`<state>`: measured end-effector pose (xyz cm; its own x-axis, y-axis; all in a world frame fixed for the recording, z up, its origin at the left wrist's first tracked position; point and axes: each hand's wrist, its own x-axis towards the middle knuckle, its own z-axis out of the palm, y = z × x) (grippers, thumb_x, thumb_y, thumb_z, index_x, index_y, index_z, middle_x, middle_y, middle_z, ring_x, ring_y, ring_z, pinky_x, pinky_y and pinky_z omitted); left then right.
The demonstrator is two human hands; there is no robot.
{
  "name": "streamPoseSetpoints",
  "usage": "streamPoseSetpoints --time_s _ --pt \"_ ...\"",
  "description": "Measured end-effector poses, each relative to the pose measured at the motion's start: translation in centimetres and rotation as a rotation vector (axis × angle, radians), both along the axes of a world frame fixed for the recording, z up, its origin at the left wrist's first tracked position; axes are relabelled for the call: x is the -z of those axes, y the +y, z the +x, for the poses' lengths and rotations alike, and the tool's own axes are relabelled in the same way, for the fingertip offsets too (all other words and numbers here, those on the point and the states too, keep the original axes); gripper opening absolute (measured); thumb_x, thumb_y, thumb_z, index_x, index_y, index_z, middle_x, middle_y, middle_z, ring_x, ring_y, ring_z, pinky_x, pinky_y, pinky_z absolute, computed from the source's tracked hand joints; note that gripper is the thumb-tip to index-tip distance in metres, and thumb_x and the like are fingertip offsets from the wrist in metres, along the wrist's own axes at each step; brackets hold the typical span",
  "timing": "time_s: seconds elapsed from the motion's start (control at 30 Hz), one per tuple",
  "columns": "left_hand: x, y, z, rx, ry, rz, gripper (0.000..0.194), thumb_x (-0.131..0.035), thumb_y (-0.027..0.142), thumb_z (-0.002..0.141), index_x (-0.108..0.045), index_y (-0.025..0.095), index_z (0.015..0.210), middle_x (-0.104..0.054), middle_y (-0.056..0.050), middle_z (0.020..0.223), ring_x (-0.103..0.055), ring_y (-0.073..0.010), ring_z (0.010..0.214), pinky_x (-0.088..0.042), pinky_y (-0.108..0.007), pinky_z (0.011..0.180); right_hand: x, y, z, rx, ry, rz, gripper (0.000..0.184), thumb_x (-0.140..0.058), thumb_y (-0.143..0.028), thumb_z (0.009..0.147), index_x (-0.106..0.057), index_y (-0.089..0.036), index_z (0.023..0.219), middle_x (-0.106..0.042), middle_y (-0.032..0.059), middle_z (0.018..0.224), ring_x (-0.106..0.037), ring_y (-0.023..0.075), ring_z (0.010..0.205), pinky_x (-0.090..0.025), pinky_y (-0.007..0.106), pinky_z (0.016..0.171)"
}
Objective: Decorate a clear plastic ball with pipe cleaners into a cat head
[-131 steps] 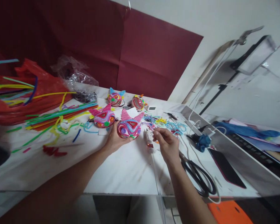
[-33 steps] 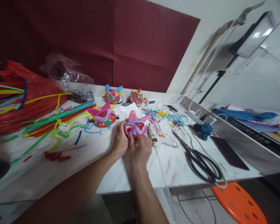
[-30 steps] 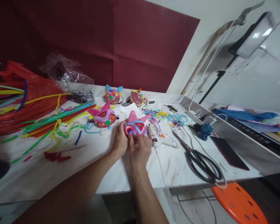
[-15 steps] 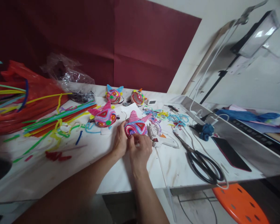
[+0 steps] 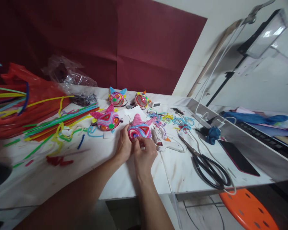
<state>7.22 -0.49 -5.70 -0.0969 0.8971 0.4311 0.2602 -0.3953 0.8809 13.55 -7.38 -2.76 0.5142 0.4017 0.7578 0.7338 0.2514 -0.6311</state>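
Note:
Between my hands is a round pipe-cleaner animal mask (image 5: 139, 130) with pink pointed ears and pink, blue and red swirls. My left hand (image 5: 124, 145) wraps its left side. My right hand (image 5: 145, 153) has bent fingers pressed against its lower front; the fingertips partly cover that spot. Close on the right lies a white glue gun (image 5: 168, 145). A similar pink-eared mask (image 5: 108, 120) sits to the left. Behind stand a blue-eared mask (image 5: 117, 97) and another round mask (image 5: 141, 99) with an orange tip.
Colourful pipe cleaners (image 5: 62, 123) spread across the left, beside a red plastic bag (image 5: 36, 92). Large black-handled scissors (image 5: 206, 166) and a dark phone (image 5: 238, 158) lie right. Cut scraps (image 5: 168, 118) and cables lie behind the glue gun. An orange stool (image 5: 248, 209) stands below the table edge.
Almost nothing differs. My right hand has shifted very slightly at the mask's lower front, while my left hand keeps its hold.

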Motion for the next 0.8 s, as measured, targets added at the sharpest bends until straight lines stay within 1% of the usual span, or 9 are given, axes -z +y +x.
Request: streamPoseSetpoints --time_s 0.13,0.27,0.4,0.5,0.57,0.67,0.73,0.8 --pt "0.0 0.0 0.0 0.001 0.008 0.018 0.069 -0.063 0.007 0.074 -0.056 0.026 0.14 -0.068 -0.009 0.139 -0.061 -0.0269 0.131 -0.05 -0.039 0.114 0.0 0.0 0.0 -0.02 0.044 -0.012 0.024 -0.06 -0.03 0.097 -0.071 -0.019 0.078 -0.073 0.0054 0.073 -0.064 0.0202 0.066 -0.047 0.034 0.07" --pt "0.1 0.0 -0.1 -0.003 0.003 0.016 0.067 -0.061 0.007 0.075 -0.056 0.025 0.14 -0.068 -0.009 0.139 -0.061 -0.0267 0.131 -0.05 -0.039 0.114 0.0 0.0 0.0 -0.02 0.063 0.01 0.025 -0.062 -0.033 0.096 -0.072 -0.019 0.078 -0.073 0.006 0.073 -0.066 0.0212 0.066 -0.048 0.034 0.069" --pt "0.0 0.0 -0.1 0.013 0.007 0.011 0.067 -0.06 0.008 0.075 -0.055 0.023 0.14 -0.066 -0.011 0.141 -0.06 -0.0271 0.134 -0.049 -0.04 0.115 0.0 -0.1 -0.1 -0.024 0.072 0.0 0.025 -0.063 -0.036 0.095 -0.073 -0.019 0.08 -0.074 0.0056 0.075 -0.067 0.021 0.068 -0.049 0.035 0.072" --pt "-0.1 -0.1 -0.1 0.009 0.02 0.014 0.066 -0.059 0.009 0.076 -0.053 0.022 0.14 -0.066 -0.013 0.142 -0.061 -0.0268 0.133 -0.05 -0.041 0.114 -0.1 -0.4 0.0 -0.025 0.071 -0.004 0.022 -0.065 -0.036 0.094 -0.074 -0.019 0.082 -0.075 0.0048 0.076 -0.068 0.0207 0.069 -0.05 0.035 0.074" --pt "-0.2 -0.1 -0.1 0.013 0.03 0.028 0.069 -0.064 0.012 0.073 -0.052 0.021 0.14 -0.065 -0.014 0.142 -0.061 -0.0284 0.133 -0.05 -0.042 0.113 -0.2 -0.6 0.0 -0.039 0.076 0.008 0.02 -0.067 -0.035 0.093 -0.073 -0.019 0.084 -0.075 0.0043 0.077 -0.067 0.0198 0.069 -0.051 0.035 0.074" --pt "-0.3 -0.1 -0.2 0.024 0.044 0.055 0.08 -0.076 0.019 0.065 -0.051 0.021 0.141 -0.064 -0.015 0.144 -0.06 -0.033 0.135 -0.05 -0.044 0.113 -0.7 -1.2 0.1 -0.051 0.113 0.03 0.017 -0.065 -0.033 0.095 -0.072 -0.018 0.088 -0.074 0.0032 0.078 -0.065 0.0178 0.068 -0.051 0.033 0.072" --pt "-0.4 0.0 -0.3 0.028 0.055 0.057 0.089 -0.083 0.024 0.059 -0.05 0.021 0.142 -0.064 -0.016 0.144 -0.06 -0.0358 0.135 -0.05 -0.046 0.113 -1.3 -2.0 0.0 -0.063 0.119 0.047 0.016 -0.06 -0.029 0.097 -0.072 -0.018 0.094 -0.073 0.0031 0.08 -0.065 0.0172 0.07 -0.051 0.031 0.069" --pt "-0.5 0.1 -0.4 0.032 0.069 0.045 0.096 -0.088 0.027 0.052 -0.05 0.022 0.141 -0.064 -0.017 0.141 -0.06 -0.0378 0.133 -0.051 -0.048 0.112 -2.1 -3.3 -0.3 -0.106 0.094 0.067 0.018 -0.055 -0.023 0.1 -0.071 -0.018 0.098 -0.073 0.0036 0.082 -0.067 0.0166 0.073 -0.052 0.029 0.068"
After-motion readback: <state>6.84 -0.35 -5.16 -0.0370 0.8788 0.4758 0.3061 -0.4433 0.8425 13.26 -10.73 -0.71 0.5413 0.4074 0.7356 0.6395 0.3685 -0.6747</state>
